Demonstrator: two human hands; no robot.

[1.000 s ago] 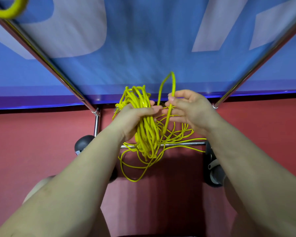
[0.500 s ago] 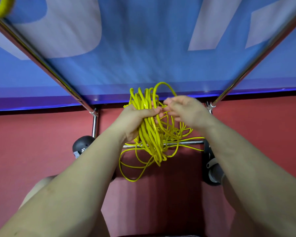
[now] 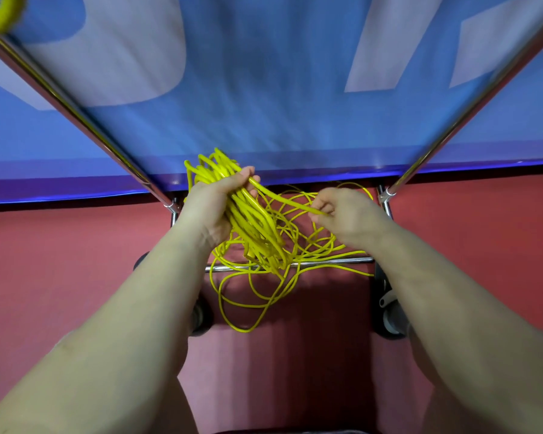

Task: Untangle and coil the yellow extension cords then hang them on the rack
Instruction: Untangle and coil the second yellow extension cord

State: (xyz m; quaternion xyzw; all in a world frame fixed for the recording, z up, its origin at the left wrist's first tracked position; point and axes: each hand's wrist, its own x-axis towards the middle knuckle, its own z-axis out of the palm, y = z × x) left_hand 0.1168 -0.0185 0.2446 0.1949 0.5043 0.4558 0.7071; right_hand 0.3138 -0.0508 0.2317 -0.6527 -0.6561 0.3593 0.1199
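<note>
My left hand (image 3: 215, 203) grips a thick bundle of coiled yellow extension cord (image 3: 253, 228), held up in front of the rack's lower crossbar (image 3: 326, 263). One strand runs from the bundle to my right hand (image 3: 342, 211), which pinches it a little to the right. Loose yellow loops (image 3: 248, 303) hang below both hands, draped over the crossbar and down toward the red floor. Another yellow cord (image 3: 0, 14) hangs on the rack's pole at the top left corner.
Two chrome rack poles (image 3: 76, 111) (image 3: 470, 108) slant up to the left and right in front of a blue banner (image 3: 264, 89). Rack castors stand on the red floor at the left (image 3: 201, 317) and right (image 3: 392, 321).
My right hand has drawn away from the left to the right, pulling one strand out of the bundle. The loop that stood above the hands is gone, and the bundle has tilted.
</note>
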